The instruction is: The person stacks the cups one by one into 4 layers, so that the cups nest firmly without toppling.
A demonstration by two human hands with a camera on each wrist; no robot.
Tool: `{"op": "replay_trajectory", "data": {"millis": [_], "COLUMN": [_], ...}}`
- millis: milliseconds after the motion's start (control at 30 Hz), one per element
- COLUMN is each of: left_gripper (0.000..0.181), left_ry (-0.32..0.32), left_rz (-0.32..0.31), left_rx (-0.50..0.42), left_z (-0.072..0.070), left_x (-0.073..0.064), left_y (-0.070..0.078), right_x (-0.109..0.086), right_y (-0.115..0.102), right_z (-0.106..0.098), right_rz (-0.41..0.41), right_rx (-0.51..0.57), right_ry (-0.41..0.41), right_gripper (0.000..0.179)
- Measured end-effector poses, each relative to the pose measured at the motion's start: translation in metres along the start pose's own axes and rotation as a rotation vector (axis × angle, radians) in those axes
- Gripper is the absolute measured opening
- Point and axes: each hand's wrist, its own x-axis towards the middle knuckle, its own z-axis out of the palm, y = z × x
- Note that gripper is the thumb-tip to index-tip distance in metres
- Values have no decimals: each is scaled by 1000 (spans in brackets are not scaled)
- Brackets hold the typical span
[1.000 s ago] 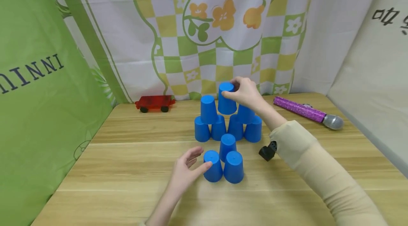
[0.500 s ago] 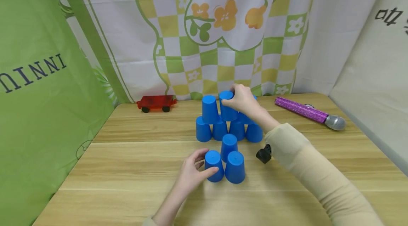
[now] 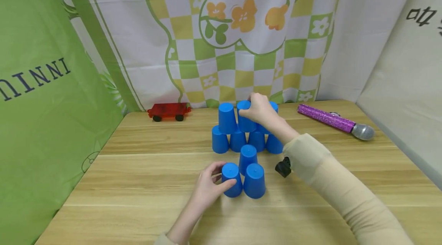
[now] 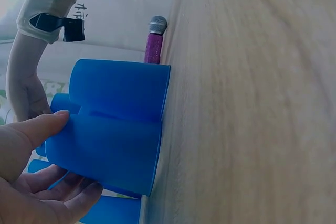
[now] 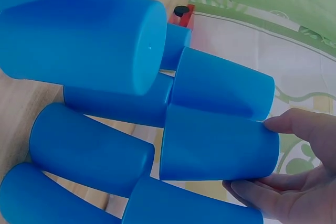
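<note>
My right hand (image 3: pixel 263 113) pinches an upside-down blue cup (image 3: pixel 244 123) near its closed end, thumb on one side and fingers on the other. In the right wrist view this cup (image 5: pixel 220 145) sits in the upper row, between the upper left cup (image 3: pixel 226 119) and the upper right cup (image 3: pixel 274 106), which my hand partly covers. Beneath them stands a row of several blue cups (image 3: pixel 220 139). Nearer to me, my left hand (image 3: pixel 209 188) holds the front left cup (image 3: pixel 230 171), thumb and fingers on opposite sides. Beside it are a front right cup (image 3: pixel 254 182) and another cup (image 3: pixel 248 157) behind.
A red toy wagon (image 3: pixel 168 111) stands at the table's back left. At the back right lies a purple glitter microphone (image 3: pixel 328 118). A black device (image 3: pixel 284 167) is on the right wrist. Printed curtains (image 3: pixel 241 64) hang behind the wooden table (image 3: pixel 145 183).
My right hand has lowered its cup from above the upper row to between the two upper cups. My left hand has moved right and closed around the front left cup.
</note>
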Motion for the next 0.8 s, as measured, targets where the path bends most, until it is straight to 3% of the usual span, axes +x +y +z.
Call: {"op": "replay_trajectory", "data": {"millis": [333, 467, 700, 800], "left_gripper": [47, 47, 46, 46], "left_ry": [5, 6, 9, 10], "left_rz": [12, 11, -2, -5], "left_rx": [3, 1, -31, -36], "left_z": [-1, -2, -4, -4], "left_x": [-1, -1, -3, -4], "left_y": [0, 0, 3, 4], "right_x": [1, 1, 1, 0], "right_y": [-3, -4, -4, -4], "right_z": [-1, -3, -5, -6], "right_rz": [-2, -25, -73, -81], "right_rx": [-42, -63, -81, -87], "right_ry": [-23, -25, -14, -9], "right_gripper": [43, 42, 25, 29]}}
